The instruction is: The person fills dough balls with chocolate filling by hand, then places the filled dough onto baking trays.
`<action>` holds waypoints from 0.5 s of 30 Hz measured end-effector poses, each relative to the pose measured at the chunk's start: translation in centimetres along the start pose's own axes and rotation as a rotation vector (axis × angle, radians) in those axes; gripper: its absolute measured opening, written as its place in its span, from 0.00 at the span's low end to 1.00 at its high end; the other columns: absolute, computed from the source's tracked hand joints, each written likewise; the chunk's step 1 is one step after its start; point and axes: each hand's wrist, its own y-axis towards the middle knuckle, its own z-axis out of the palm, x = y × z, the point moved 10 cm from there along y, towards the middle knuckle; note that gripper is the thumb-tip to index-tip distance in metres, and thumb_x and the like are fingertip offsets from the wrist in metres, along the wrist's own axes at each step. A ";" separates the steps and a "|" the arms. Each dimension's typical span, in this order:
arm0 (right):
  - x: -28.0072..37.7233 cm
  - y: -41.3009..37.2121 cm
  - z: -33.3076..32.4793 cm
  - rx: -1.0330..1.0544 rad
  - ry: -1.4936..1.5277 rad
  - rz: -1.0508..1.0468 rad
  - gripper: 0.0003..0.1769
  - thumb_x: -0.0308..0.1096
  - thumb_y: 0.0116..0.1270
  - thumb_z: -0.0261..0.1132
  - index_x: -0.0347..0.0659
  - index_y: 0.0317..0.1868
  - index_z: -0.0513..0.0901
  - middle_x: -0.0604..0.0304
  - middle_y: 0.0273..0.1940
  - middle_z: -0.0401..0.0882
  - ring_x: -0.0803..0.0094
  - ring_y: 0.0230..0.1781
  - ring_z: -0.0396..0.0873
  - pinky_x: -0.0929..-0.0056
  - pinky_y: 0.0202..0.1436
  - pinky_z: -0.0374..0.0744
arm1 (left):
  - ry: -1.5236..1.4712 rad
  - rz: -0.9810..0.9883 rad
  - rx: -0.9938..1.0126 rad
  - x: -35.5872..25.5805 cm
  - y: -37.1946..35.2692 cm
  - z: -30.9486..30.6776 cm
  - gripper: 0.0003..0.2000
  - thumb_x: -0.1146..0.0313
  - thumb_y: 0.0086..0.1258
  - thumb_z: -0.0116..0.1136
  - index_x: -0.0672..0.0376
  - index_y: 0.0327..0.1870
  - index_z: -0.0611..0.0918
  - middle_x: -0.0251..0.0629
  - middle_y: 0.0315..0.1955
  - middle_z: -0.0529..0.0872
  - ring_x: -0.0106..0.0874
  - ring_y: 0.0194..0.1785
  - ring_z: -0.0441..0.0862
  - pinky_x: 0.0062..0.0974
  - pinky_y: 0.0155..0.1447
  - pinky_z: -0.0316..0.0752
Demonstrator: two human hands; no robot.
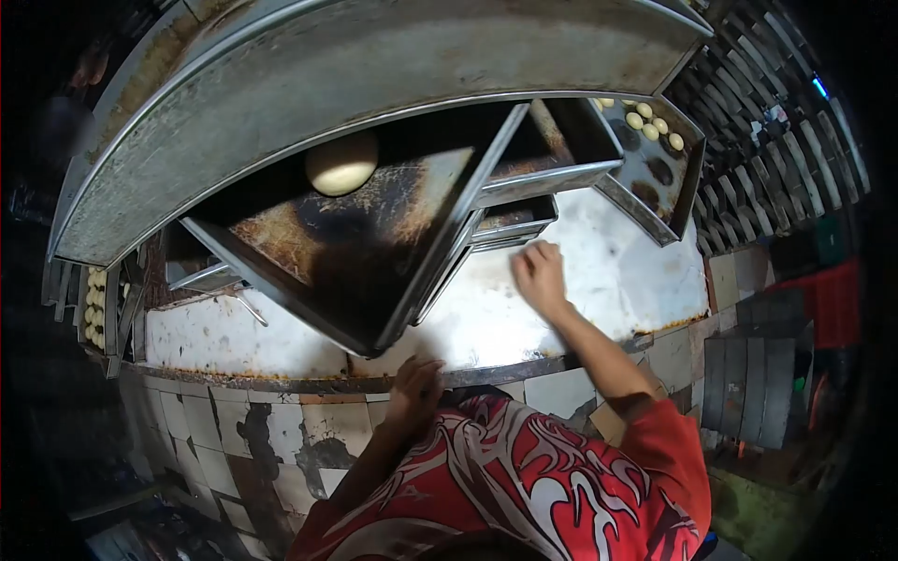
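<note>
My right hand (540,273) is over the white worktop (486,318), its fingers curled inward. Whatever may be inside that grip is hidden. By the worktop's front edge is my left hand (416,388), fingers bent together and no object showing in them. Ahead of both hands a dark, scorched metal tray (412,234) sits at an angle, one corner pointing towards me. A pale, smooth ball of dough (342,166) lies near its far side, partly shaded by the metal shelf above.
A broad metal shelf or tray (393,75) hangs over the worktop. Smaller pans (552,178) stand right of the big tray. Farther right, another tray (655,178) holds several small dough balls (645,122). More dough pieces (94,304) sit far left. A slatted rack (776,150) stands right.
</note>
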 end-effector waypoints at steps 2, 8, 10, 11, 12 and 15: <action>1.9 -0.7 2.7 0.067 0.101 0.081 0.08 0.30 0.55 0.62 0.38 0.21 0.74 0.49 0.28 0.74 0.51 0.32 0.70 0.57 0.37 0.67 | -0.164 0.049 0.121 -1.7 1.7 1.6 0.13 0.75 0.57 0.60 0.63 0.45 0.78 0.46 0.42 0.80 0.44 0.51 0.75 0.39 0.59 0.68; 2.6 -5.9 -1.9 0.087 -0.214 0.002 0.03 0.29 0.50 0.62 0.40 0.26 0.77 0.54 0.32 0.75 0.54 0.34 0.70 0.59 0.40 0.69 | -0.264 0.140 0.356 -3.1 3.9 1.4 0.12 0.73 0.60 0.58 0.65 0.45 0.78 0.46 0.42 0.80 0.43 0.50 0.75 0.37 0.57 0.68; 1.1 -4.2 -1.8 0.002 -0.195 0.125 0.04 0.30 0.50 0.61 0.40 0.27 0.77 0.54 0.33 0.74 0.54 0.35 0.70 0.58 0.40 0.69 | -0.355 -0.003 0.389 -1.5 3.3 2.0 0.12 0.72 0.61 0.58 0.66 0.44 0.78 0.46 0.41 0.81 0.43 0.48 0.76 0.37 0.55 0.69; 1.8 -4.5 -0.8 0.060 -0.228 0.135 0.04 0.30 0.51 0.61 0.41 0.28 0.77 0.55 0.34 0.74 0.54 0.36 0.70 0.57 0.40 0.69 | -0.317 0.081 0.433 -2.4 3.4 2.1 0.11 0.72 0.61 0.57 0.65 0.43 0.79 0.46 0.41 0.81 0.42 0.46 0.77 0.37 0.54 0.70; 2.8 -4.9 0.2 0.109 -0.255 0.139 0.05 0.31 0.51 0.61 0.41 0.29 0.77 0.55 0.35 0.74 0.54 0.38 0.70 0.57 0.40 0.69 | -0.252 0.164 0.477 -3.3 3.3 2.0 0.12 0.71 0.61 0.58 0.63 0.45 0.79 0.45 0.43 0.81 0.42 0.46 0.78 0.36 0.54 0.70; 5.3 -6.9 -0.9 0.254 -0.334 0.130 0.11 0.34 0.51 0.62 0.40 0.35 0.76 0.53 0.38 0.74 0.52 0.42 0.71 0.57 0.45 0.72 | -0.382 0.073 0.494 -1.5 2.9 1.1 0.13 0.68 0.63 0.59 0.62 0.47 0.79 0.45 0.43 0.81 0.41 0.49 0.78 0.33 0.54 0.71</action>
